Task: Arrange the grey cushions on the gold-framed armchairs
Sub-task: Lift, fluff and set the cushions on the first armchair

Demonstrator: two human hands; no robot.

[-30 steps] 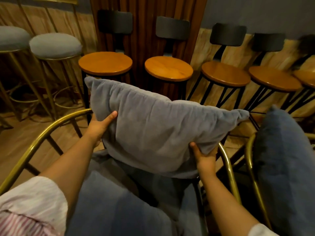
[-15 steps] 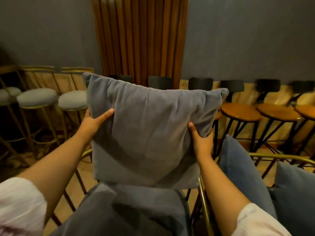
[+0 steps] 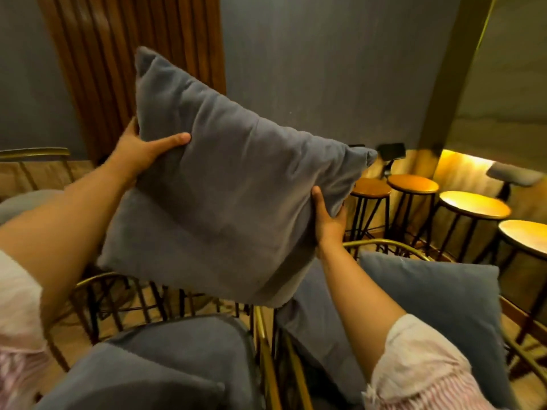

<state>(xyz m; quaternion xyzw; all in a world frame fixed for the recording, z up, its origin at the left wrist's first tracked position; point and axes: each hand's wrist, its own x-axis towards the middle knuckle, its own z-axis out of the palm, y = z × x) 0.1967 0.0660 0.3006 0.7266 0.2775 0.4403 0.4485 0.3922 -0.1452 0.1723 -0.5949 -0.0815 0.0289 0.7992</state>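
Observation:
I hold a square grey cushion (image 3: 233, 184) in the air, tilted with its top left corner highest. My left hand (image 3: 142, 152) grips its left edge and my right hand (image 3: 328, 220) grips its right edge. Below it stands a gold-framed armchair (image 3: 263, 359) with a grey seat (image 3: 177, 359). To the right, a second gold-framed armchair (image 3: 384, 247) carries two more grey cushions, one leaning upright (image 3: 438, 297) and one partly hidden behind my right arm (image 3: 313, 321).
Round wooden stools (image 3: 470, 202) on black legs line the right wall. Grey padded stools with gold frames (image 3: 26, 199) stand at the left. A wood-slat panel (image 3: 133, 54) and a grey wall are behind. The chair frames stand close together.
The cushion has come up off the left armchair and swung up and to the right, now tilted. My view has turned right, showing more of the second armchair.

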